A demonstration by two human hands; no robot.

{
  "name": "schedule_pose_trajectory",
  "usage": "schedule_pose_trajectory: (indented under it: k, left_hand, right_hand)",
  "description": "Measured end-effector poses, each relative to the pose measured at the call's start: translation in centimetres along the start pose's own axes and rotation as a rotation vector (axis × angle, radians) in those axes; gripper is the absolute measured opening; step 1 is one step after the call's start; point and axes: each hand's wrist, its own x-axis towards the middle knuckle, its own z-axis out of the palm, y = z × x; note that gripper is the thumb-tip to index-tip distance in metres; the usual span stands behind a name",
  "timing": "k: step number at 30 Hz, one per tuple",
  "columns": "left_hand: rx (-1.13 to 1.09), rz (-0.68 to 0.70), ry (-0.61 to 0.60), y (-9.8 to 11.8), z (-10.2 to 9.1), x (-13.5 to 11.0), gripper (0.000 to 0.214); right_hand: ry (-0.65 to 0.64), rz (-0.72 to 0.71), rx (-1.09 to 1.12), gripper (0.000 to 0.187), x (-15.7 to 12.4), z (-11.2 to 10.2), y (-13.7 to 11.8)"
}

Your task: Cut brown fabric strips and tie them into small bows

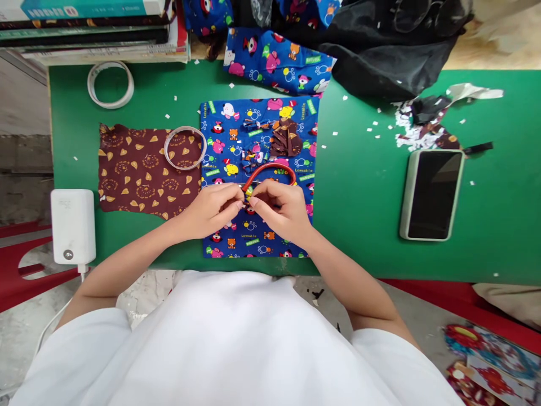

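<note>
Both our hands are over the blue cartoon cloth (236, 249), which lies flat on the green table (355, 225). Our left hand (210, 210) has its thumb and pointing finger pinched on a small printed scrap (249, 192). Our right hand (281, 210) pinches that same scrap with its thumb and pointing finger. The other fingers on both hands are bent in. The scrap is over the middle part of the blue cloth, but our fingers hide most of it, so we cannot tell its shape.

A red curved handle (276, 167) is over the blue cloth, right by our fingertips. We cannot tell if we touch it. Farther up on the blue cloth are brown strips (284, 141) and, beside them, little blue scraps (255, 157).

Left of the blue cloth, we see a brown cloth (135, 180) with yellow shapes. A tape roll (185, 167) sits where the two cloths meet. Well to the right of the blue cloth is a phone (433, 197) with a dark screen.
</note>
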Motion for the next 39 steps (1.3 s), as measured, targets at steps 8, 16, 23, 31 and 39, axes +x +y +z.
schedule_pose_trajectory:
  k: [8, 16, 23, 31, 39]
  left_hand:
    - [-0.233, -0.133, -0.018, 0.25, 0.01, 0.10, 0.019]
    - [-0.404, -0.234, 0.115, 0.01, 0.39, -0.02, 0.018]
    - [-0.304, -0.207, 0.158, 0.22, 0.26, -0.08, 0.017]
    - [-0.004, -0.041, 0.074, 0.39, 0.25, -0.11, 0.016]
    - [0.040, 0.013, 0.139, 0.11, 0.52, -0.38, 0.008]
  right_hand:
    - [0.095, 0.085, 0.059, 0.014, -0.25, 0.11, 0.14]
    - [0.095, 0.129, 0.090, 0.017, -0.33, 0.32, 0.15]
    - [0.003, -0.027, -0.014, 0.018, -0.28, 0.33, 0.30]
    - [0.014, -0.224, -0.201, 0.013, -0.21, 0.67, 0.49]
    - [0.019, -0.196, -0.170, 0.015, -0.03, 0.55, 0.36]
